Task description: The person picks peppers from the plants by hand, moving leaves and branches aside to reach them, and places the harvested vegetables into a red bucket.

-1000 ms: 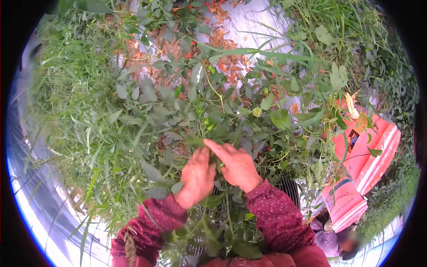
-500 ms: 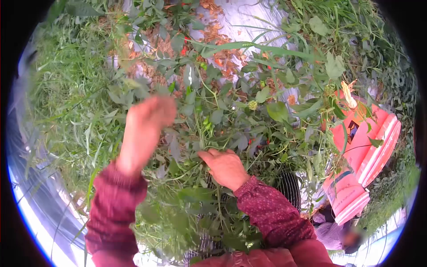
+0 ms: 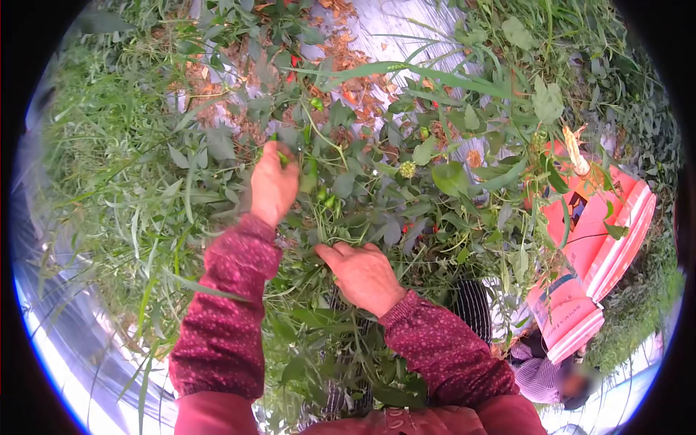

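Leafy green plants [image 3: 344,185] spread in front of me, with several small green peppers [image 3: 326,199] hanging between the stems. My left hand [image 3: 274,183] is closed at the upper middle, fingertips pinched around a green pepper [image 3: 284,156] that shows only in part. Lower and to the right, my right hand [image 3: 362,275] rests back up among the stems, its fingers bent together; what they hold, if anything, is hidden in the foliage. Bits of red fruit [image 3: 293,61] show through the leaves at the top.
A red printed bag [image 3: 591,232] lies in the plants at the right. Below it another person [image 3: 536,373] in a striped top is partly visible. Whitish sheeting [image 3: 406,32] with dry leaves shows at the top. Tall grass [image 3: 101,145] stands at the left.
My left hand has moved right and slightly up into the leaves, and its fingers have closed on a green pepper. The right hand has barely moved.
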The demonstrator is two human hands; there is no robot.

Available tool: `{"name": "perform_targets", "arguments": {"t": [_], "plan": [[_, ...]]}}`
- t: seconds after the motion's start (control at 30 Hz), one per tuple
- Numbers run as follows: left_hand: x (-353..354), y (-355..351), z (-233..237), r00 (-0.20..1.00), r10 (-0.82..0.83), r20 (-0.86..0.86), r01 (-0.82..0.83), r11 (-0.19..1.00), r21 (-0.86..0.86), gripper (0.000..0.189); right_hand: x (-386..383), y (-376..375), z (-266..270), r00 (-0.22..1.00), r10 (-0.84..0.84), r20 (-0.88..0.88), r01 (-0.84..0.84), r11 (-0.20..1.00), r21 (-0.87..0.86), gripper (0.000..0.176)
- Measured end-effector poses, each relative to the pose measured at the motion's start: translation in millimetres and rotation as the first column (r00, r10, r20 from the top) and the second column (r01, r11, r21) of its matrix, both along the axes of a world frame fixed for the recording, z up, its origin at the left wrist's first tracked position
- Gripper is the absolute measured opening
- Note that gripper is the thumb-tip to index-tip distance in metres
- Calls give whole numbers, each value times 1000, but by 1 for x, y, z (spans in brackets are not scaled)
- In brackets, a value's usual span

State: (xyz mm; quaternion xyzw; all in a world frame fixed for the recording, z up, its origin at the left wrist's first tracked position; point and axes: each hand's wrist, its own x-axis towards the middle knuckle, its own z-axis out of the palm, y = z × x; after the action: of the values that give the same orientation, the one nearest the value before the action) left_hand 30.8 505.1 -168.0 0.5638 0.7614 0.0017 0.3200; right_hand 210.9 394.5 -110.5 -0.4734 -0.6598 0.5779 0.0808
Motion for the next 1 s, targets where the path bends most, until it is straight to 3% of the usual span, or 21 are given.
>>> {"name": "perform_targets", "arguments": {"t": [0.1,0.13,0.23,0.3,0.37,0.43,0.5,0.53,0.57,0.63,0.67,0.73,0.83,1.0], "plan": [[18,-8,11,993,-99,71,91,990,107,25,0,-1,2,1000,1,8,-1,1000,0,47],[23,-13,11,982,-81,173,46,979,200,28,1,0,2,1000,1,-1,-1,1000,0,46],[24,-26,15,972,-27,232,-30,970,240,31,1,-3,-1,1000,9,4,-9,1000,11,45],[26,-32,29,983,-63,173,17,967,255,33,2,-5,-3,1000,16,13,-16,1000,14,45],[27,-36,54,979,-197,46,177,945,275,36,2,-2,-1,1000,-1,3,1,1000,0,44],[26,-37,58,987,-107,122,75,967,242,31,-1,-4,-1,1000,-16,-1,16,1000,17,44],[33,-25,61,979,-195,66,190,978,84,23,-3,-4,-2,1000,-23,-1,23,999,42,44],[35,-15,52,907,-413,-84,421,890,177,19,-3,-5,-3,1000,-5,13,4,999,36,47],[36,-11,37,907,-411,-86,420,890,176,19,-5,-6,-2,1000,15,24,-16,1000,26,51],[37,-3,3,641,-692,-331,663,717,-215,18,-7,-9,0,999,16,28,-17,999,47,51],[40,4,-4,643,-687,-338,662,721,-205,18,-7,-8,-1,999,8,39,-10,998,57,52],[46,7,-12,577,-738,-350,599,674,-433,14,-7,-8,-2,999,19,40,-21,999,48,52],[55,7,-9,490,-781,-388,544,621,-564,14,-7,-8,0,999,25,32,-26,999,32,53],[44,1,-11,565,-737,-372,500,664,-556,15,-8,-7,0,1000,12,19,-12,999,30,52]]}}
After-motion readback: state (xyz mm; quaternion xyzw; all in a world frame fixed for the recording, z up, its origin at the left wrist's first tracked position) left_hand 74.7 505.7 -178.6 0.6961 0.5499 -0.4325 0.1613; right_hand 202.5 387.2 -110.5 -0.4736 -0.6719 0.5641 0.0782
